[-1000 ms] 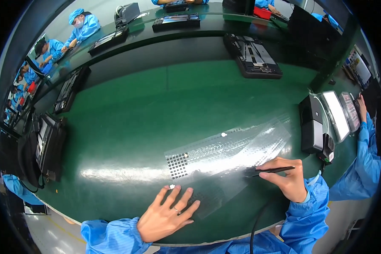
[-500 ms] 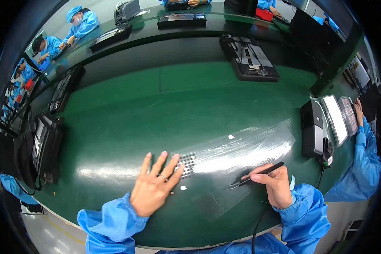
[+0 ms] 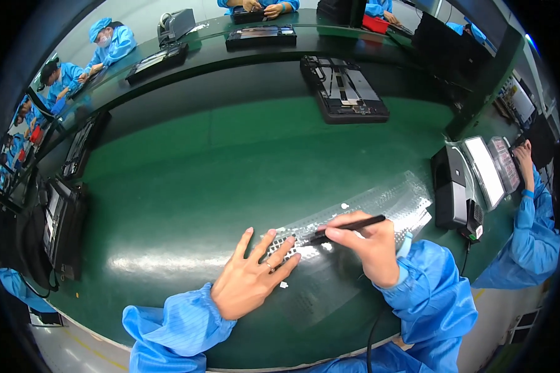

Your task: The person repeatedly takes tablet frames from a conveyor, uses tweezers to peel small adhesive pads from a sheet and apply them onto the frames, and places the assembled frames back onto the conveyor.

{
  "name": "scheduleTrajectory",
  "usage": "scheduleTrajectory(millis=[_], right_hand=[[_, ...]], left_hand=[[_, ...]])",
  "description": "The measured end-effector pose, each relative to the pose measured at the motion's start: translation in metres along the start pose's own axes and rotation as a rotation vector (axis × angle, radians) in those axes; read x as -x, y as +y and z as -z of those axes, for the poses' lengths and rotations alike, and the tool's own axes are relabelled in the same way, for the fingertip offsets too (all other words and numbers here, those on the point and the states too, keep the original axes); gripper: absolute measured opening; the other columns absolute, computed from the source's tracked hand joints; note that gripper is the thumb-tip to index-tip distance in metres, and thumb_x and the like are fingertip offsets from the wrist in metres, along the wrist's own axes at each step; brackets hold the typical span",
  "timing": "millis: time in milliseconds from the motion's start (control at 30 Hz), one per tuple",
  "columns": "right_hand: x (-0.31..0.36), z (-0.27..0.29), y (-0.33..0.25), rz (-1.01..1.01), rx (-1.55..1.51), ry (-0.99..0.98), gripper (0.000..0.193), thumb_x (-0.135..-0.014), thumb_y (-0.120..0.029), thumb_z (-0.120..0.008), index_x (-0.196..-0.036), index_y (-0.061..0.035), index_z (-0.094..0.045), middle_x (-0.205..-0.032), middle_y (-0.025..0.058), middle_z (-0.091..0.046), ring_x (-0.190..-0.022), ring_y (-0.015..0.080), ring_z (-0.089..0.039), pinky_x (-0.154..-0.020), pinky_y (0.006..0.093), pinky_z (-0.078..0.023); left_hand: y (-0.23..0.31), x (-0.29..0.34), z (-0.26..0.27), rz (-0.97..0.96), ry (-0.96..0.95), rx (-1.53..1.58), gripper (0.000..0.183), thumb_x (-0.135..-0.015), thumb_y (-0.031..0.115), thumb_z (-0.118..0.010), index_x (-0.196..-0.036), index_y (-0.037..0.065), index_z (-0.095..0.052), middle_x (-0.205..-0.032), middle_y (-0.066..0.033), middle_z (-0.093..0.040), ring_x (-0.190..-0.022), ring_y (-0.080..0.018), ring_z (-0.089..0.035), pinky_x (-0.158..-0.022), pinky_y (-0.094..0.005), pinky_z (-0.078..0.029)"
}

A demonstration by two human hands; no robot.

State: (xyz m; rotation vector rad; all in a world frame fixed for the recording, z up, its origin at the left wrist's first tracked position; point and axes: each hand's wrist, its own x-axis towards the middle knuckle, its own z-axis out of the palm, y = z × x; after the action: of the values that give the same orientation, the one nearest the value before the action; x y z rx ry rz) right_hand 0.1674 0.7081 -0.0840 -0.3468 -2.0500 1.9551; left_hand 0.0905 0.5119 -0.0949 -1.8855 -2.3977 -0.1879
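My left hand (image 3: 249, 283) lies flat with its fingers spread, the fingertips on the left end of a clear sheet (image 3: 379, 202) covered in rows of small marks or stickers. In my right hand (image 3: 373, 252) is a pair of black tweezers (image 3: 358, 228), gripped like a pen. Their tips reach the patterned squares beside my left fingers; whether they pinch anything is too small to tell. A second clear film (image 3: 320, 295) lies nearer me, partly under my right hand. Small white scraps (image 3: 284, 285) are scattered around the sheet.
On the green tabletop (image 3: 168, 180), an opened black electronic device (image 3: 348, 90) lies far off, right of centre. To the right stand a grey-black box (image 3: 449, 186) and a clear-lidded case (image 3: 504, 165). More black devices (image 3: 62, 224) line the left. Co-workers in blue sit around.
My right hand has moved left and away from me, bringing the tweezers over the patterned end of the sheet. My left hand has shifted slightly right. The camera view has shifted too.
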Motion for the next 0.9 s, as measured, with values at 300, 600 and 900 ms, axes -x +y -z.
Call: scheduleTrajectory(millis=[300, 600, 900], right_hand=[[-0.006, -0.004, 0.014, -0.07, -0.131, 0.048, 0.009, -0.074, -0.002, -0.061, -0.081, 0.0035, -0.063, -0.076, 0.005, -0.062, -0.07, 0.0089, -0.055, -0.065, 0.021, -0.042], [-0.001, -0.003, 0.016, 0.145, 0.132, 0.001, 0.014, -0.071, -0.001, -0.063, -0.085, 0.0022, -0.063, -0.079, 0.0093, -0.062, -0.072, 0.0133, -0.057, -0.064, 0.0222, -0.044], [0.001, 0.002, 0.004, 0.24, 0.289, -0.088, 0.016, -0.068, -0.001, -0.066, -0.082, 0.0035, -0.062, -0.078, 0.0107, -0.062, -0.068, 0.0164, -0.06, -0.058, 0.0247, -0.047]], left_hand=[[-0.006, -0.003, 0.003, 0.043, 0.067, -0.032, 0.049, -0.071, 0.038, -0.06, -0.106, 0.004, -0.053, -0.12, -0.0116, -0.044, -0.11, -0.0349, -0.039, -0.092, -0.0564, -0.027], [-0.005, -0.004, 0.003, 0.404, 0.113, -0.098, 0.051, -0.071, 0.036, -0.062, -0.107, 0.001, -0.052, -0.122, -0.0127, -0.04, -0.112, -0.0352, -0.036, -0.092, -0.0579, -0.025], [0.002, -0.007, -0.006, 0.124, 0.019, 0.011, 0.048, -0.068, 0.031, -0.065, -0.11, 0.012, -0.053, -0.124, -0.0073, -0.041, -0.111, -0.0294, -0.039, -0.094, -0.0514, -0.027]])
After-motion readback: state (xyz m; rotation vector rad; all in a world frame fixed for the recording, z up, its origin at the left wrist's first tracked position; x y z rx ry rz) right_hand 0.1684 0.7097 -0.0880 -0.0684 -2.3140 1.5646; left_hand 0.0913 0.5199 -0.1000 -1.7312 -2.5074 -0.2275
